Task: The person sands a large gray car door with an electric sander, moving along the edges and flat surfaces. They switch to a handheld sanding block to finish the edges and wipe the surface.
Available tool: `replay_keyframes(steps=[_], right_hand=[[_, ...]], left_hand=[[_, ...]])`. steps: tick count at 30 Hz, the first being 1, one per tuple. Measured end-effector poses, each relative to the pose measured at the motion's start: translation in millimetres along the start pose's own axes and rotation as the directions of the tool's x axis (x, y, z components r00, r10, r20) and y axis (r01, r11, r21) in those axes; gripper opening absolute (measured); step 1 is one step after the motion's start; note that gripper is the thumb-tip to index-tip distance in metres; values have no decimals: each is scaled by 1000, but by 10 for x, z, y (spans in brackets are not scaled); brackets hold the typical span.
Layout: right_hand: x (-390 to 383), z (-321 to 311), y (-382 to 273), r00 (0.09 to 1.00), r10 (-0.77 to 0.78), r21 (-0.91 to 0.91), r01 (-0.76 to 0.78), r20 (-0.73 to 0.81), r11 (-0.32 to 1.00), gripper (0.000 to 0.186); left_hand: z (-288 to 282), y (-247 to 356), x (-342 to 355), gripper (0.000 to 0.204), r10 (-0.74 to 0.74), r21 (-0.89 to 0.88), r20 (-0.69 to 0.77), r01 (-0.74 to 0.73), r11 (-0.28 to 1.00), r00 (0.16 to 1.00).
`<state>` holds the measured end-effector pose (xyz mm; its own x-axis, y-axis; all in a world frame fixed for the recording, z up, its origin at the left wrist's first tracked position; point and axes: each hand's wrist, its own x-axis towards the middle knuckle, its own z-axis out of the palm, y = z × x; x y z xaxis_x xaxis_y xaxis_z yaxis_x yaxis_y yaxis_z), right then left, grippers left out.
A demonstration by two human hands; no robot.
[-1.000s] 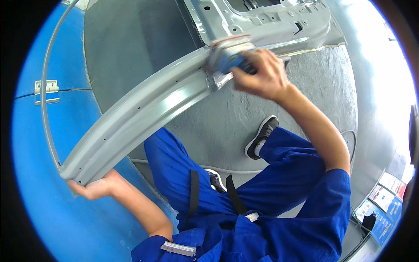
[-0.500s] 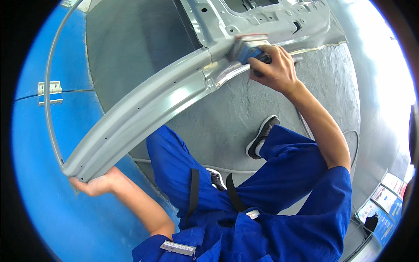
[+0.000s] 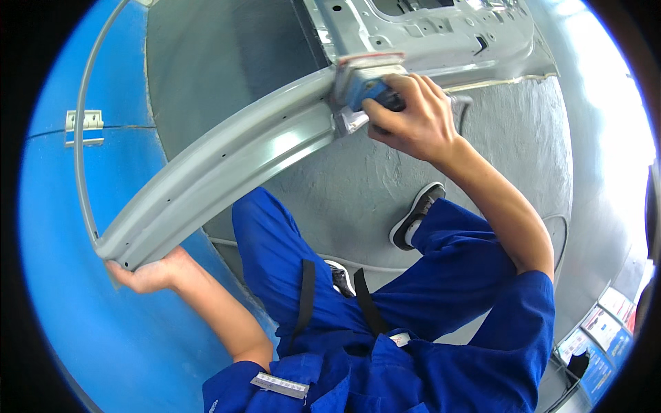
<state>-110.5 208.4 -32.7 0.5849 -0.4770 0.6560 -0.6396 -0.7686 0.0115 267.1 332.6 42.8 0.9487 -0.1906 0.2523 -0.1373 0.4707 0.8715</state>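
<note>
My right hand [image 3: 413, 117] grips a blue-and-black sander [image 3: 368, 88] with a red-edged pad, slightly blurred, against the door frame where the curved rail meets the wider panel. The grey metal door [image 3: 434, 38] runs off the top of the picture; its long curved rail [image 3: 206, 172] slopes down to the lower left. Beneath that rail's lower end, my left hand [image 3: 148, 275] holds it, fingers curled and partly hidden. A thin grey arched strip [image 3: 82, 172] joins the rail at this end.
A blue surface [image 3: 82, 310] with a white hinge [image 3: 82, 122] lies at the left, grey floor [image 3: 502, 138] below the door. My blue-clad legs and shoes [image 3: 416, 213] are underneath, near a grey hose [image 3: 372, 268]. Leaflets in a rack [image 3: 595, 344] stand at lower right.
The sander in my right hand moved right along the frame, then back left to the joint. My left hand and the rail's lower end sit slightly higher in the picture.
</note>
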Motion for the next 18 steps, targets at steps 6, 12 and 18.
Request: replay_keyframes(steps=[6,12,18], right_hand=[[614,78,-805,956,-207,-10,209,-207,978,26],[753,-271,-513,980,-6,311,-58,201,949,40],[1001,-416,-605,831,-92,533,-262,548,805,42]], left_hand=[[-3,-3,-26,51,-38,-17,6,38,999,999],[-7,0,5,56,-105,-73,31,107,992,994],[85,49,-118,68,-174,-37,-51,172,984,983]])
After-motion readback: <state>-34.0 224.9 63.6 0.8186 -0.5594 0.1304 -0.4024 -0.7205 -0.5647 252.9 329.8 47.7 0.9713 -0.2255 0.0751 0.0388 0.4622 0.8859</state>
